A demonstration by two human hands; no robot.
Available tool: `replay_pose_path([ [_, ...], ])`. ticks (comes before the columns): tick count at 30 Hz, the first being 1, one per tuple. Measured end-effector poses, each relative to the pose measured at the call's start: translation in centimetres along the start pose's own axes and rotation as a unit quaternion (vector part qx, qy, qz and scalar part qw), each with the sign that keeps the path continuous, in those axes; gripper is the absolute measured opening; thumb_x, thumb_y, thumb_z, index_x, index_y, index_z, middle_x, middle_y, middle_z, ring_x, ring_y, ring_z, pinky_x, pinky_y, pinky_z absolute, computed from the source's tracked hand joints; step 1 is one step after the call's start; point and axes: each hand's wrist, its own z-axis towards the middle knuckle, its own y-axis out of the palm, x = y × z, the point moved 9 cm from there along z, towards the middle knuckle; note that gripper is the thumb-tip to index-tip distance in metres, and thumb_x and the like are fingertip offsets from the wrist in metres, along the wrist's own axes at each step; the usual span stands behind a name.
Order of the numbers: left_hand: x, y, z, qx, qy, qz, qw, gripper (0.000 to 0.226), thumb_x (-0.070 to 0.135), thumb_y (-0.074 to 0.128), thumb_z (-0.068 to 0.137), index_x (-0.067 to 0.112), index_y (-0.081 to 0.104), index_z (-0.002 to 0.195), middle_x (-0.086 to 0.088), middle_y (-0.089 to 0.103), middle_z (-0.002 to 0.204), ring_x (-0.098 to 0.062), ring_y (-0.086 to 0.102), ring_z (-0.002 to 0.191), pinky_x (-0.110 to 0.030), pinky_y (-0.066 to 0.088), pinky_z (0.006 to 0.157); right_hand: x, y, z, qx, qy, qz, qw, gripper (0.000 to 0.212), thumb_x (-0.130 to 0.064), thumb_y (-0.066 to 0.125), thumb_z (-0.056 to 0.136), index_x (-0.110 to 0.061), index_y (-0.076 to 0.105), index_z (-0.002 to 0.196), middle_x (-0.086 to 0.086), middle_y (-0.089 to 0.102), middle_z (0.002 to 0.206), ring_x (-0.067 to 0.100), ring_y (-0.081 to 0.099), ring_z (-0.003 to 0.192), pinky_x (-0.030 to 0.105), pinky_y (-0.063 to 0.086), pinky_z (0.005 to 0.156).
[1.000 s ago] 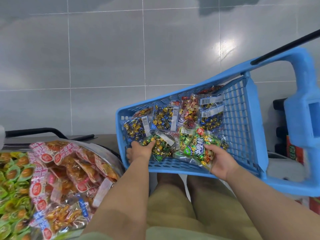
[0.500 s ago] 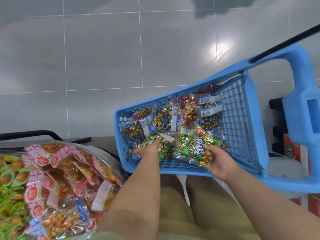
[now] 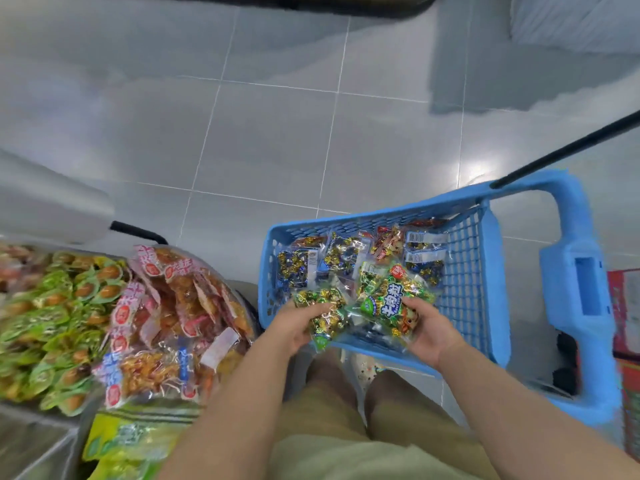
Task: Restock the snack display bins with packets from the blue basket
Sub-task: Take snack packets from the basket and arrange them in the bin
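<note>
The blue basket [image 3: 485, 292] stands on the floor ahead of me, holding several clear packets of foil-wrapped sweets [image 3: 332, 254]. My left hand [image 3: 294, 327] grips a clear packet of green and gold sweets [image 3: 322, 313] at the basket's near edge. My right hand [image 3: 429, 334] holds a green packet with white lettering [image 3: 388, 299] just above the basket's near side. At my left, display bins hold green packets [image 3: 52, 313] and red-and-white packets of orange snacks [image 3: 173, 313].
Grey tiled floor [image 3: 277, 133] spreads beyond the basket. The basket's long black handle [image 3: 568, 150] rises to the right. Red boxes [image 3: 627, 317] stand at the far right. A yellow-green packet [image 3: 128, 441] lies at the lower left. My knees are below the hands.
My left hand has closed round a packet of green and gold sweets and lifted it toward the basket's near edge. The view has tilted up and back; the right hand still holds the green packet.
</note>
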Motion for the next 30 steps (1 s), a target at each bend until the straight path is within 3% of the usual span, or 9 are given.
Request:
replay_pose_path([
  [3, 0.2, -0.7, -4.6, 0.0, 0.06, -0.045, 0.997, 0.052, -0.009, 0.069, 0.078, 0.002, 0.051, 0.125, -0.015, 0.066, 0.112, -0.027, 0.064, 0.101, -0.044, 0.051, 0.094, -0.7, 2.0, -1.8, -0.06, 0.02, -0.06, 0.996, 0.01, -0.017, 0.062, 0.083, -0.011, 0.063, 0.075, 0.004, 0.064, 0.061, 0.019, 0.064, 0.054, 0.031, 0.054, 0.053],
  [5, -0.5, -1.6, -7.6, 0.003, 0.1, -0.094, 0.99, 0.038, -0.02, 0.055, 0.081, 0.001, 0.056, 0.114, -0.017, 0.066, 0.101, -0.028, 0.065, 0.091, -0.042, 0.053, 0.087, -0.5, 3.5, -3.3, -0.103, 0.033, -0.101, 0.989, 0.014, -0.018, 0.063, 0.076, -0.01, 0.07, 0.066, 0.007, 0.066, 0.062, 0.023, 0.066, 0.056, 0.033, 0.055, 0.055],
  [9, -3.8, -5.1, -12.6, 0.067, 0.145, -0.193, 0.968, 0.03, -0.023, 0.04, 0.079, 0.005, 0.052, 0.08, -0.01, 0.059, 0.071, -0.021, 0.059, 0.065, -0.029, 0.05, 0.062, 0.7, 6.5, -5.6, -0.146, 0.042, -0.181, 0.972, 0.017, -0.022, 0.064, 0.074, -0.008, 0.074, 0.077, 0.014, 0.071, 0.077, 0.027, 0.07, 0.068, 0.037, 0.057, 0.058],
  [13, -6.9, -8.4, -17.6, 0.123, 0.176, -0.244, 0.946, 0.041, -0.024, 0.042, 0.08, 0.016, 0.046, 0.088, -0.011, 0.061, 0.07, -0.017, 0.058, 0.055, -0.022, 0.044, 0.041, 4.7, 10.7, -8.3, -0.215, 0.085, -0.228, 0.946, 0.034, -0.028, 0.08, 0.057, -0.01, 0.075, 0.085, 0.012, 0.073, 0.088, 0.026, 0.07, 0.073, 0.032, 0.056, 0.064],
  [17, -8.7, -11.1, -22.1, 0.112, 0.241, -0.311, 0.913, 0.045, -0.029, 0.034, 0.079, 0.006, 0.057, 0.098, -0.026, 0.063, 0.097, -0.035, 0.065, 0.075, -0.026, 0.053, 0.049, 10.5, 15.7, -11.7, -0.321, 0.157, -0.213, 0.91, 0.059, -0.022, 0.093, 0.032, -0.009, 0.075, 0.087, 0.011, 0.073, 0.091, 0.024, 0.07, 0.075, 0.03, 0.056, 0.065],
  [20, -10.6, -14.0, -25.1, 0.14, 0.285, -0.334, 0.888, 0.045, -0.031, 0.031, 0.079, 0.004, 0.056, 0.088, -0.015, 0.066, 0.093, -0.026, 0.07, 0.07, -0.035, 0.059, 0.062, 15.2, 17.9, -13.9, -0.345, 0.195, -0.271, 0.877, 0.063, -0.027, 0.092, 0.03, -0.011, 0.074, 0.088, 0.012, 0.07, 0.094, 0.028, 0.067, 0.076, 0.031, 0.052, 0.069],
  [25, -15.0, -18.8, -29.8, 0.186, 0.325, -0.354, 0.857, 0.049, -0.031, 0.029, 0.077, 0.008, 0.058, 0.082, -0.011, 0.063, 0.101, -0.032, 0.062, 0.093, -0.043, 0.053, 0.081, 23.5, 20.0, -17.6, -0.361, 0.233, -0.359, 0.829, 0.059, -0.031, 0.074, 0.056, -0.004, 0.069, 0.108, 0.022, 0.06, 0.122, 0.043, 0.058, 0.109, 0.057, 0.052, 0.08],
  [27, -16.9, -21.1, -31.9, 0.219, 0.334, -0.357, 0.844, 0.047, -0.027, 0.033, 0.081, 0.012, 0.059, 0.088, -0.011, 0.061, 0.099, -0.03, 0.058, 0.093, -0.037, 0.047, 0.08, 27.1, 20.9, -19.0, -0.383, 0.247, -0.357, 0.815, 0.057, -0.02, 0.086, 0.046, -0.001, 0.073, 0.098, 0.022, 0.066, 0.111, 0.038, 0.064, 0.102, 0.052, 0.056, 0.076],
  [30, -20.0, -24.4, -35.1, 0.22, 0.362, -0.411, 0.807, 0.032, -0.014, 0.039, 0.09, 0.012, 0.055, 0.096, -0.009, 0.064, 0.088, -0.018, 0.063, 0.071, -0.03, 0.051, 0.066, 32.3, 22.2, -20.3, -0.407, 0.25, -0.337, 0.812, 0.064, -0.014, 0.093, 0.025, 0.0, 0.075, 0.084, 0.02, 0.072, 0.092, 0.033, 0.071, 0.078, 0.041, 0.058, 0.056],
])
